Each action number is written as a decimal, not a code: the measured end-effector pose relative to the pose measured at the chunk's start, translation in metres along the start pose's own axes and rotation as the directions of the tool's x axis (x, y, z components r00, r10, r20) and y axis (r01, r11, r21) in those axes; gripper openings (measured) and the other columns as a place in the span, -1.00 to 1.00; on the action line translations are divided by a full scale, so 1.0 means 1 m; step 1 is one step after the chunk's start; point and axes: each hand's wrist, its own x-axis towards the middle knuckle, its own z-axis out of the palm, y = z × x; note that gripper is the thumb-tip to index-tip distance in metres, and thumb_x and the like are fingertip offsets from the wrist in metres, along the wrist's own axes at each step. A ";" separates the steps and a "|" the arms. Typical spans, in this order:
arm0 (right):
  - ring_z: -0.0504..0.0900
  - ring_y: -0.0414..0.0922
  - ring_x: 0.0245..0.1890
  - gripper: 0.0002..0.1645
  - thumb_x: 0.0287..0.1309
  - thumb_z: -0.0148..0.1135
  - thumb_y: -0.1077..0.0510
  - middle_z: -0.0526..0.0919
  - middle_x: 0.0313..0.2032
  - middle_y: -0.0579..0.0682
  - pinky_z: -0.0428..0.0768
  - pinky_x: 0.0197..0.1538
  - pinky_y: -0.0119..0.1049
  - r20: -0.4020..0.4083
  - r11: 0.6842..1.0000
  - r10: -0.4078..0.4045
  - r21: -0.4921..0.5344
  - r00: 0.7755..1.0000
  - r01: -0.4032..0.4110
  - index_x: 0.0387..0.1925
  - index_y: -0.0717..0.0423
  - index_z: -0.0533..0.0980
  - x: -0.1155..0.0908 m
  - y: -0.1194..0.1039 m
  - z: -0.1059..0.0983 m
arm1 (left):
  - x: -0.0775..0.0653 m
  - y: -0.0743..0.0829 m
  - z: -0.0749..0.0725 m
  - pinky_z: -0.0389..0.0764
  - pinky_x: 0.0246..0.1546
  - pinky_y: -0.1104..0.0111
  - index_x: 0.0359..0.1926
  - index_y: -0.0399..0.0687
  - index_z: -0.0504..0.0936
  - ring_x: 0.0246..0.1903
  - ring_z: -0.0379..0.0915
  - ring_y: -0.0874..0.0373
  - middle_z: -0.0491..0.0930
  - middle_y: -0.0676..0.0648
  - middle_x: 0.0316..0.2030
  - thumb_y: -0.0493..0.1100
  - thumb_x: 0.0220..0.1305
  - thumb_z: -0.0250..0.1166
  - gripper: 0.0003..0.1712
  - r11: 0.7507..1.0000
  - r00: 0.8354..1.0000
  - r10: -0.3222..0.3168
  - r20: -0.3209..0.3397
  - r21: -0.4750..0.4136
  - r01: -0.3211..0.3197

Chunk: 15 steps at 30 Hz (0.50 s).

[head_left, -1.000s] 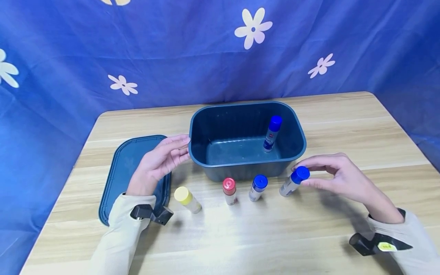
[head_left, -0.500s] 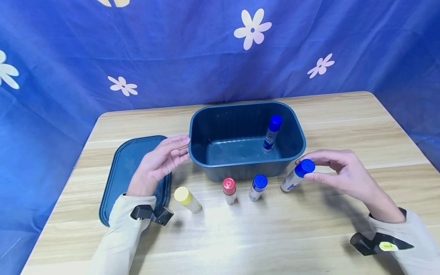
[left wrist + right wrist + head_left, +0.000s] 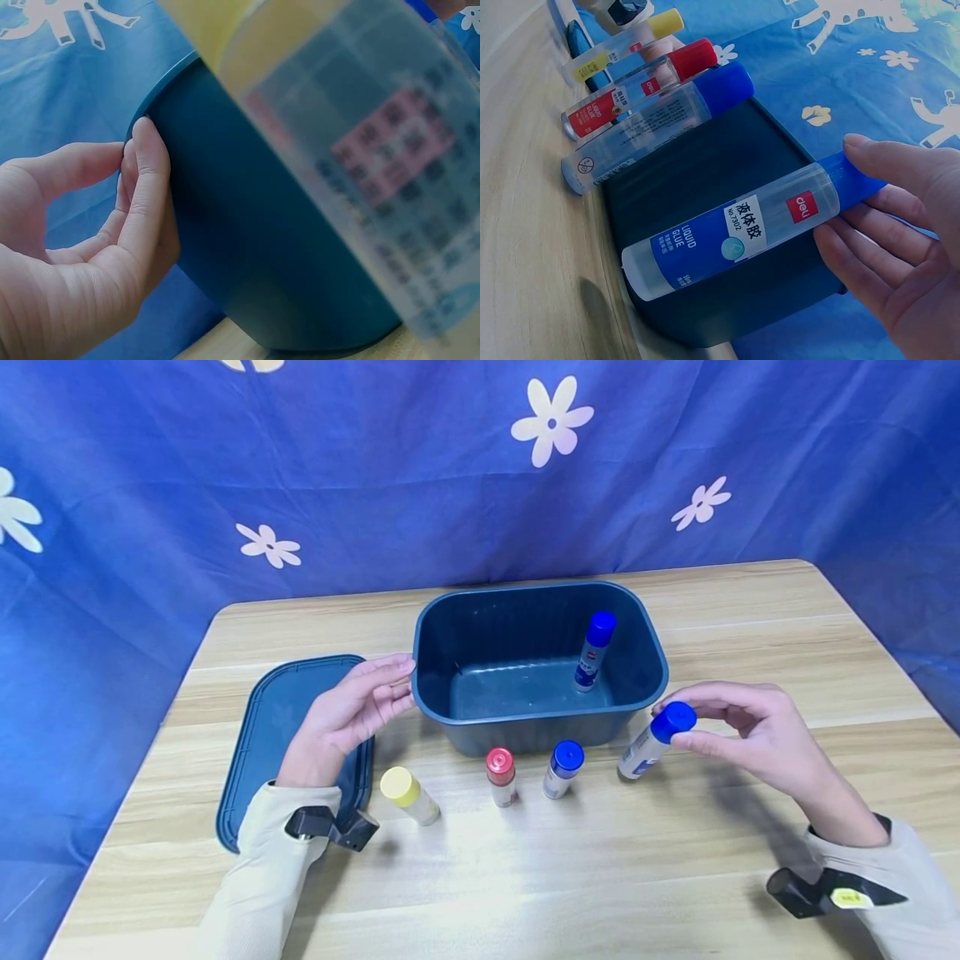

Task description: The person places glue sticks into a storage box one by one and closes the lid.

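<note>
We start with the blue fabric backdrop with white flowers [image 3: 420, 485], then the pale wood-grain table [image 3: 525, 868]: smooth-looking, so the dark teal rectangular plastic bin [image 3: 536, 735] could slide if bumped. Flat dark teal plastic lid [image 3: 273, 727] lies left of it, partly under the left arm. Left hand [image 3: 345, 714]: fingers loosely curved, tips against the bin's left rim, none visible inside; we judge that contact too light to stop a hard shove. Right hand [image 3: 750, 743]: narrow pinch, thumb and fingers on the cap of a clear cylindrical glue bottle with blue cap [image 3: 645, 755], tilted, just outside the bin's front right corner. Can't tell if its base touches the table. Main risk, we think: cap-only grip, so the body could swing or slip, or clip the bin wall. A leftward swing could topple the upright blue-capped clear bottle [image 3: 558, 783], then the red-capped clear bottle [image 3: 502, 787]. Left wrist drift might tip the yellow-capped clear bottle [image 3: 416, 806]; jolting the bin could drop the blue-capped bottle standing inside [image 3: 591, 662].
</note>
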 end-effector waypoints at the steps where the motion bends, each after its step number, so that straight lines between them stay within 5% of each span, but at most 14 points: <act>1: 0.69 -0.10 -0.16 -0.50 -0.28 0.30 0.73 0.71 -0.19 0.16 0.62 -0.05 -0.41 -0.001 1.000 0.000 0.004 1.000 0.000 -0.15 0.51 0.56 0.000 0.000 0.000 | 0.000 0.000 0.000 0.63 -0.03 0.27 -0.09 -0.35 0.66 -0.15 0.65 0.06 0.69 -0.20 -0.16 -0.47 0.40 0.03 -0.73 1.000 1.000 -0.002 -0.005 0.005 0.002; 15: 0.71 -0.06 -0.21 -0.55 -0.25 0.27 0.74 0.71 -0.21 0.21 0.63 -0.11 -0.42 -0.104 0.998 0.008 0.063 0.995 -0.001 -0.17 0.60 0.53 0.000 -0.007 -0.006 | 0.000 0.001 0.001 0.64 -0.06 0.28 -0.12 -0.33 0.68 -0.18 0.66 0.07 0.70 -0.19 -0.19 -0.45 0.42 0.00 -0.71 1.000 0.999 -0.013 -0.030 0.008 0.013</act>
